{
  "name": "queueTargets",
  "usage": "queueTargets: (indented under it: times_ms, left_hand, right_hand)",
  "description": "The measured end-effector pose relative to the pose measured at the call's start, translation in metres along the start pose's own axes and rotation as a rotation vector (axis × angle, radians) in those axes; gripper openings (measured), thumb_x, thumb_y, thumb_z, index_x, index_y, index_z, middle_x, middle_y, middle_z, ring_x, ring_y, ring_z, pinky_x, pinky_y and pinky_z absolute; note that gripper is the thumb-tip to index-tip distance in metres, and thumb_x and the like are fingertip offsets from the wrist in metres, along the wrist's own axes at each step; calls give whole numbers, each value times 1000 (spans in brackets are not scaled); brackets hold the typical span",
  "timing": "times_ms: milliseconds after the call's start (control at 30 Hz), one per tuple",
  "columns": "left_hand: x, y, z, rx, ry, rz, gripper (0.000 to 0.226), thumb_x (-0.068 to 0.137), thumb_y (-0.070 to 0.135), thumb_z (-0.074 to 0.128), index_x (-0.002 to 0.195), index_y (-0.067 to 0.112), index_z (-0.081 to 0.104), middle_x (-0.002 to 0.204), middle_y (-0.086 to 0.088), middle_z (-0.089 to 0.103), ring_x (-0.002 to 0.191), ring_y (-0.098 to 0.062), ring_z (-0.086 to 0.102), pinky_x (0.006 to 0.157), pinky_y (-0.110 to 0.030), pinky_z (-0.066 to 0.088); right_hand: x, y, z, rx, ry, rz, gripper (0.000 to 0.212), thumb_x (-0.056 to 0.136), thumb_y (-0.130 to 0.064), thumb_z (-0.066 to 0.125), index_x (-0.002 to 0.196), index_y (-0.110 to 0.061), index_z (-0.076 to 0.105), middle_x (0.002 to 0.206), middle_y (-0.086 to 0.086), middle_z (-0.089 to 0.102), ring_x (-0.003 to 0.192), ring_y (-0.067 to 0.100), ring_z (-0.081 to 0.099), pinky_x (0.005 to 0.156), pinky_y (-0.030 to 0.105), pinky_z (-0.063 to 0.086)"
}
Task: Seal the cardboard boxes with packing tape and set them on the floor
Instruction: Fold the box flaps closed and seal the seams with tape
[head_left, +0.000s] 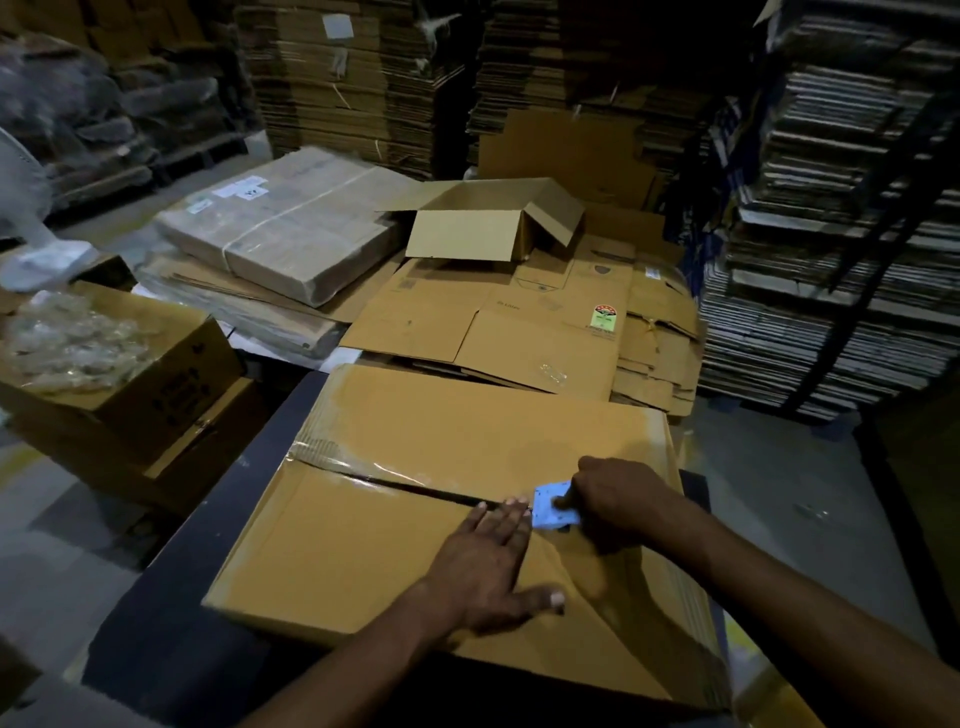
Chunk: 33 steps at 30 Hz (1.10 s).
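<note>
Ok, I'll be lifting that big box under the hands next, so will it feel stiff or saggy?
Probably saggy in the middle: the big box is broad and shallow, and its centre seam still gapes. Likely awkward rather than heavy, though its contents are hidden.

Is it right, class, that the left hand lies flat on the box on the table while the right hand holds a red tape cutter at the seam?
Not quite. The head view shows the tape cutter is light blue, not red. The rest stands: the left hand lies flat on the box, and the right hand holds the cutter at the seam.

Left hand (485, 564) flat; right hand (613, 499) pinching.
</note>
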<state>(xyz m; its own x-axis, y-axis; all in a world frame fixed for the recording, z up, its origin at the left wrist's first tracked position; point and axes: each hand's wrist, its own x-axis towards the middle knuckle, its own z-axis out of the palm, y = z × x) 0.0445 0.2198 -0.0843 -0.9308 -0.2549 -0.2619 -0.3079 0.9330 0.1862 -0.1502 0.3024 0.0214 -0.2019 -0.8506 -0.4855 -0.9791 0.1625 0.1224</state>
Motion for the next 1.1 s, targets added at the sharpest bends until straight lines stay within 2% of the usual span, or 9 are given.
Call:
queueTargets:
  times_ms: [233,367,433,500,567,633,700,833,1100]
  left_hand:
    - [-44,-63,-7,68,42,-76,110,87,95,13,167,20,6,172,7,-4,158,-6,-3,128,-42,-8]
    - [-76,-93,-11,14,77,-151,105,89,92,16,167,23,12,171,10,-1,158,-4,-2,125,-28,-8]
    - [-91,-101,-16,-3,92,-228,96,93,87,23,166,25,19,171,12,7,157,-1,4,126,-27,-2]
    - [-94,-102,-17,34,170,-309,92,93,85,28,161,24,36,169,10,26,155,-6,24,128,-36,14]
    - [-84,-91,-14,98,268,-363,90,91,85,32,147,20,57,155,0,53,141,-19,51,119,-43,36]
    - [-64,-76,-10,82,370,-316,88,91,85,33,138,18,64,143,-6,62,128,-27,61,109,-43,46]
    - [-41,-56,-9,36,323,-191,95,91,87,28,147,15,55,157,-8,49,144,-28,47,118,-46,36]
    - [-15,-32,0,0,75,-142,110,89,91,15,167,13,6,174,-4,3,161,-16,2,130,-45,2]
    - [-19,-34,-1,100,55,-166,114,84,97,10,167,18,8,174,1,3,160,-10,2,123,-58,-16]
  right_hand:
    - [8,-23,-13,30,-4,-79,53,95,-41,63,146,-32,52,129,7,52,113,30,60,86,37,50]
    - [14,-39,-20,58,-12,-110,56,94,-42,63,147,-31,50,131,6,51,115,29,58,80,35,45]
    - [16,-38,-20,74,-11,-103,59,92,-40,67,148,-34,49,131,5,51,116,29,58,78,34,41]
    - [19,-35,-19,77,-21,-106,62,90,-41,69,148,-37,49,129,5,51,115,30,58,77,35,41]
    - [18,-33,-19,65,-8,-110,62,89,-43,68,148,-40,49,128,5,52,114,30,59,75,35,40]
    - [17,-32,-18,60,12,-114,61,90,-44,67,147,-39,50,128,4,52,112,29,59,74,35,39]
    - [16,-33,-19,56,21,-113,60,89,-45,67,147,-38,51,126,4,53,109,29,60,73,35,40]
    - [15,-34,-21,47,-19,-95,64,87,-38,71,147,-34,50,126,5,53,109,28,60,75,36,47]
    - [0,-13,-33,26,-167,-69,63,88,-29,73,145,-25,49,137,7,55,119,29,58,91,36,51]
